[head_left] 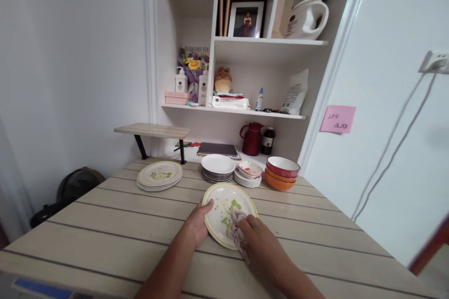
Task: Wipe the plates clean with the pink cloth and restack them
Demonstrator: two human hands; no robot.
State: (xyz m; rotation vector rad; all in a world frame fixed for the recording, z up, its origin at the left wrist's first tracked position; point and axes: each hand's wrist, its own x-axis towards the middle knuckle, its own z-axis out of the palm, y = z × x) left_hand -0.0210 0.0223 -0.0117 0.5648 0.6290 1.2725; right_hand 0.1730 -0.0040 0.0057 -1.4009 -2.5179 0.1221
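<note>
A cream plate (pixel 224 203) with a yellow rim and green leaf print lies on the slatted wooden table (pixel 105 229). My left hand (pixel 198 224) grips its left rim, thumb on top. My right hand (pixel 254 238) presses a crumpled pinkish cloth (pixel 235 224) onto the plate's lower right part, fingers closed over it.
Behind the plate stand a stack of matching plates (pixel 159 175), a stack of white plates (pixel 218 167), small patterned dishes (pixel 248 174) and nested red and orange bowls (pixel 282 173). Shelves hold a red jug (pixel 251 138), bottles and a framed picture. A dark fan (pixel 75 187) sits on the floor at left.
</note>
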